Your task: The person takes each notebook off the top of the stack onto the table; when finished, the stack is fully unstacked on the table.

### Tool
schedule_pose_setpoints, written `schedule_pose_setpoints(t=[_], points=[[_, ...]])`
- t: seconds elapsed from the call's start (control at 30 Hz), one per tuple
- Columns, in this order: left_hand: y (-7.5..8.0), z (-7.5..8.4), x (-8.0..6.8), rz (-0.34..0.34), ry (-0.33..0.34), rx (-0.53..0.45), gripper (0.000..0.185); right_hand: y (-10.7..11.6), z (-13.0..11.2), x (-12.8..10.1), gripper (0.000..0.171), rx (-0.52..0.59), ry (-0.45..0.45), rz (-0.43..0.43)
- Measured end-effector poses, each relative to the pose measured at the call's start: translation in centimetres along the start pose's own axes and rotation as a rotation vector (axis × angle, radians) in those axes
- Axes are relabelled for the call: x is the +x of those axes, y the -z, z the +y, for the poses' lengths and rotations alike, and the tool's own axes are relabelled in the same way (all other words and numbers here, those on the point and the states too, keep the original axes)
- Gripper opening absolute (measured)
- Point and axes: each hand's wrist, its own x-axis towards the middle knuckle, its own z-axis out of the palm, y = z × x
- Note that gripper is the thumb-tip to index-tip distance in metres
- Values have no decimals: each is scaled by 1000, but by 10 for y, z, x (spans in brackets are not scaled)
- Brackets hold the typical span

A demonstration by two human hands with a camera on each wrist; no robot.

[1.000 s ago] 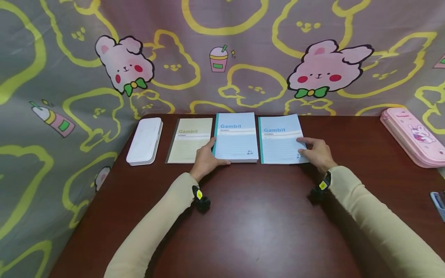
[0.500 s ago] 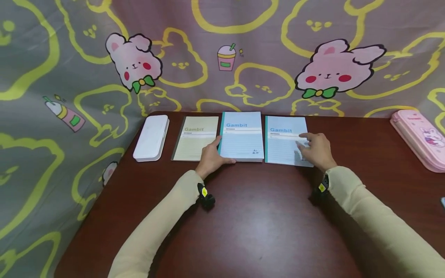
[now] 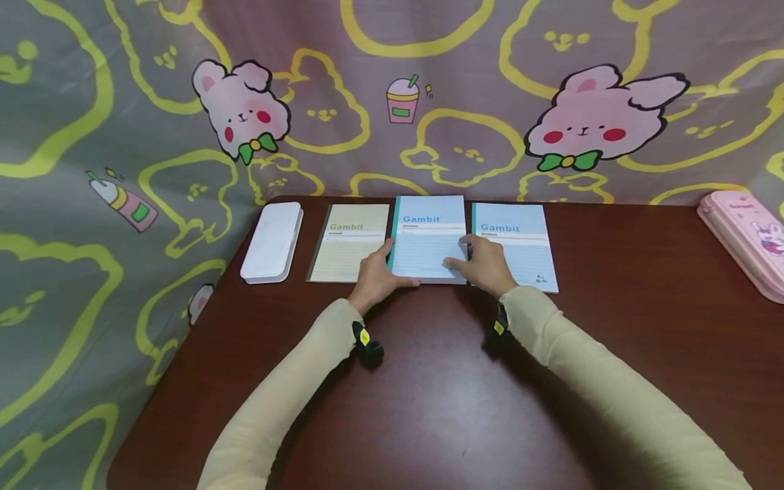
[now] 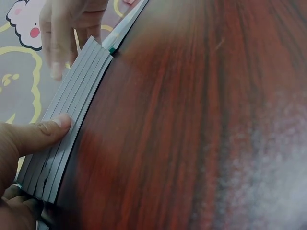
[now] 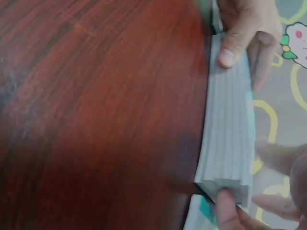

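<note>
A stack of blue Gambit notebooks (image 3: 429,248) lies near the back of the table. My left hand (image 3: 373,278) holds its front left corner, fingers along the left side and thumb across the front. In the left wrist view that thumb (image 4: 45,133) presses against the stacked page edges (image 4: 81,96). At the stack's right edge is my right hand (image 3: 488,265), thumb over the cover; in the right wrist view one fingertip (image 5: 225,201) touches the stack's end. Partly behind the right hand lies another blue notebook (image 3: 533,262). To the left is a yellowish notebook (image 3: 343,248).
A white case (image 3: 272,241) stands at the table's back left, and a pink pencil case (image 3: 744,238) at the far right. Behind the dark wooden table (image 3: 429,381) hangs a patterned curtain (image 3: 343,82).
My right hand has left the right-hand blue notebook and moved left to the stack's right edge. The left hand has stayed on the stack's corner. The head view has shifted slightly.
</note>
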Motion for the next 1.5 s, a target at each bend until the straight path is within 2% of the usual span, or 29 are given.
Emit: schedule_pose_setpoints(t=[0.17,0.37,0.6,0.7,0.8,0.93,1.1,1.23,1.37,1.5], points=[[0,0,0,4,-6,12,112,-3,2,1,56,-6,-3,34],[2,0,0,6,1,19,112,-3,5,1,56,36,-11,33],[0,-2,0,-8,0,6,110,0,2,3,44,74,-22,106],[0,-1,0,-7,-6,3,109,3,-1,6,42,155,-78,102],[0,-1,0,-6,-16,1,109,5,-3,10,41,251,-152,53],[1,0,0,-2,-14,10,109,5,-3,12,43,317,-210,-1],[1,1,-1,-1,-10,6,109,7,-1,12,42,403,-225,42],[1,0,0,7,-30,1,106,17,1,6,42,476,-207,80],[1,-1,0,10,-41,7,104,36,7,-6,42,479,-226,108],[0,-2,1,8,-19,11,108,65,17,-25,44,460,-244,113]])
